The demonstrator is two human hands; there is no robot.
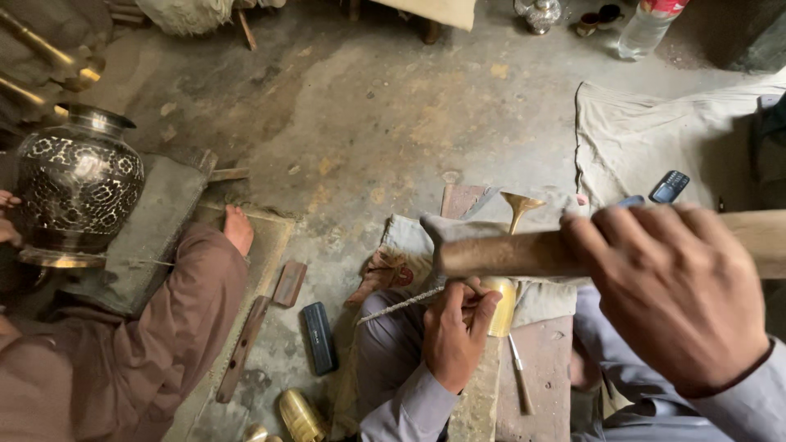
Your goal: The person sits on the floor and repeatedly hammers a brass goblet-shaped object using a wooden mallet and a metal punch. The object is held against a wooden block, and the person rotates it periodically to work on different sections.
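My right hand (675, 290) grips a wooden hammer (499, 250) by its handle, raised close to the camera with its dark head pointing left. Below it, my left hand (454, 327) pinches a thin metal chisel rod (397, 305) that slants to the left, its tip against a brass piece (502, 304) lying on a pale cloth (540, 299) over my lap. A brass funnel-shaped part (521, 206) stands just behind the hammer.
A co-worker in brown clothes sits at left, foot (238, 229) out, beside a large engraved dark metal vase (78, 184). On the floor lie a black case (318, 337), wooden strips (246, 344), a brass cup (300, 416), a phone (669, 187), a plastic bottle (647, 29).
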